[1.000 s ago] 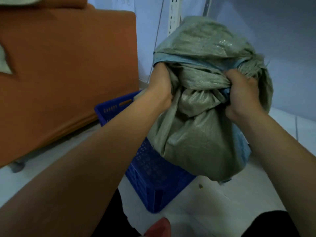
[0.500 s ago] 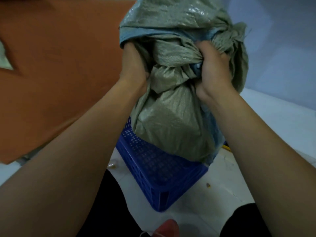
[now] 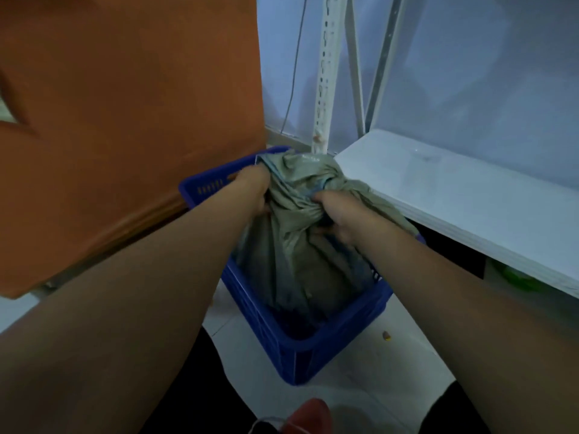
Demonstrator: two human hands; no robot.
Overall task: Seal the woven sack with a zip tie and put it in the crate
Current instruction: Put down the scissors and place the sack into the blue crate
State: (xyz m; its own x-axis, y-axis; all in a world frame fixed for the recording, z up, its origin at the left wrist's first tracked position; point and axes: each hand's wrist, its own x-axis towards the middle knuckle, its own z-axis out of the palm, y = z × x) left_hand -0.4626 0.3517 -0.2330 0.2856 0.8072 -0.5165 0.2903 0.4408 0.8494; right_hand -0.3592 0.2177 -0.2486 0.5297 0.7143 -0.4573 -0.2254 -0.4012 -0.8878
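1. Woven sack (image 3: 294,261), head view: the grey-green bag is down inside the blue crate (image 3: 329,339). Its body fills most of the crate and its bunched top sticks up past the far rim. Can't tell if the bottom is resting on the crate floor.
2. Left hand (image 3: 253,189) is clamped on the far-left side of the gathered top, with the fingertips buried in the fabric. Right hand (image 3: 338,214) is on the near-right side, with its fingers (image 3: 321,197) curled tight round the twisted neck. So both hands are gripping the sack, neither is free.
3. The bit that matters: the sack's long axis runs roughly upright, leaning a little away from the person. The neck is at the hands and the weight hangs straight below them. Both hands look equally close to the neck.
4. No zip tie that I can spot, the neck is hidden under the grip, so whether it's sealed is anyone's guess.
5. My read is that it only needs lowering and letting go, and the loose top could flop over the rim.
6. Around it: an orange panel (image 3: 125,120) to the left, a white shelf (image 3: 470,198) to the right and just beside the crate, and pale floor (image 3: 360,386) underneath.
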